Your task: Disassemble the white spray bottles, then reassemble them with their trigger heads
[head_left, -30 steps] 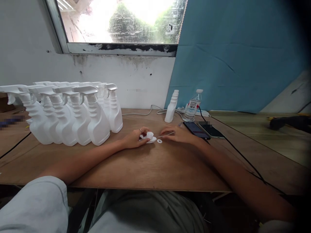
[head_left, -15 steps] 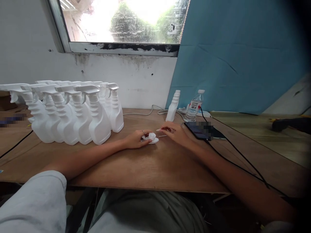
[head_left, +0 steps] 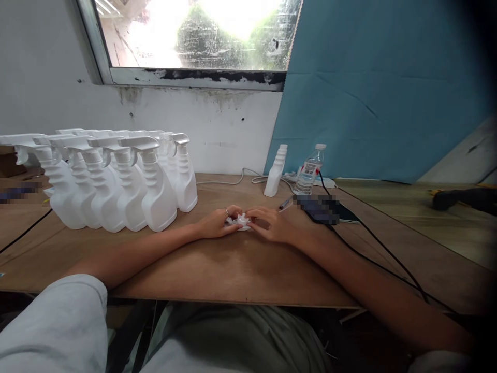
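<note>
At the middle of the brown table, my left hand (head_left: pixel 218 223) is closed on a small white plastic spray head (head_left: pixel 244 223), fingers at its left side. My right hand (head_left: pixel 272 224) reaches it from the right, with thumb and fingertips pinched at its right edge; what exactly they hold is too small to tell. Beyond the right hand stands a white bottle without a spray head (head_left: pixel 275 172). A pen (head_left: pixel 286 202) lies just behind the right hand.
Several white spray bottles (head_left: pixel 157 204) stand together at the left. A clear water bottle (head_left: pixel 308 173), a phone (head_left: pixel 318 208) and black cables (head_left: pixel 382 259) are at the right. A white cord (head_left: pixel 221 182) runs along the wall behind the brown table (head_left: pixel 233 274).
My right hand has moved left and down onto the spray head, carrying the small white piece it pinched. The pen behind it has come into view. My left hand stays in place.
</note>
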A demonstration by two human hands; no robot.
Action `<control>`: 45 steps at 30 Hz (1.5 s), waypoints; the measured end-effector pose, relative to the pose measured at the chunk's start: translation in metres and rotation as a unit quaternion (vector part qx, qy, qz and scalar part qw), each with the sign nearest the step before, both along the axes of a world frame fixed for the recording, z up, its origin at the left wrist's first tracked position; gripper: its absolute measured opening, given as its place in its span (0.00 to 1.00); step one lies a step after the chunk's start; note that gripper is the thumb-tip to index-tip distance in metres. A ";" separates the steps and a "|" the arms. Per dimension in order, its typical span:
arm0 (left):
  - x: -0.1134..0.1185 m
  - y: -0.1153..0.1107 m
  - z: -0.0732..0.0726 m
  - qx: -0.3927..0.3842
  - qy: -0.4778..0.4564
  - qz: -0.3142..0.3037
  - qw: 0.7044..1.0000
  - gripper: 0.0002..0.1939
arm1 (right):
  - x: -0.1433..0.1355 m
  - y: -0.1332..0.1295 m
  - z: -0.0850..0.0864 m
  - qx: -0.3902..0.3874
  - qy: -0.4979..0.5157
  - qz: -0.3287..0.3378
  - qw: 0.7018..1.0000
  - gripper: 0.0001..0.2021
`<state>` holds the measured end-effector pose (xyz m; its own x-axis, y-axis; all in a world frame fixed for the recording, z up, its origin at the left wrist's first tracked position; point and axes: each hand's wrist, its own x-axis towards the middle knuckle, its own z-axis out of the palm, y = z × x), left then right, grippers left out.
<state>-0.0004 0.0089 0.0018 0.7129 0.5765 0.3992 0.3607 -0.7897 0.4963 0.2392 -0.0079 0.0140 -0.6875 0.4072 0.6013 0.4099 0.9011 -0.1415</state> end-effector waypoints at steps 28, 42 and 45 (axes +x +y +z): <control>0.001 0.001 0.000 0.055 0.011 -0.026 0.998 0.15 | -0.005 0.001 0.000 -0.054 0.000 0.029 0.998 0.06; 0.004 0.001 -0.005 0.088 -0.004 -0.022 0.996 0.14 | -0.006 0.000 -0.004 -0.019 0.004 0.046 0.999 0.08; 0.004 0.001 -0.005 0.088 -0.007 -0.027 0.996 0.14 | -0.005 0.001 -0.006 -0.030 0.006 0.043 0.999 0.08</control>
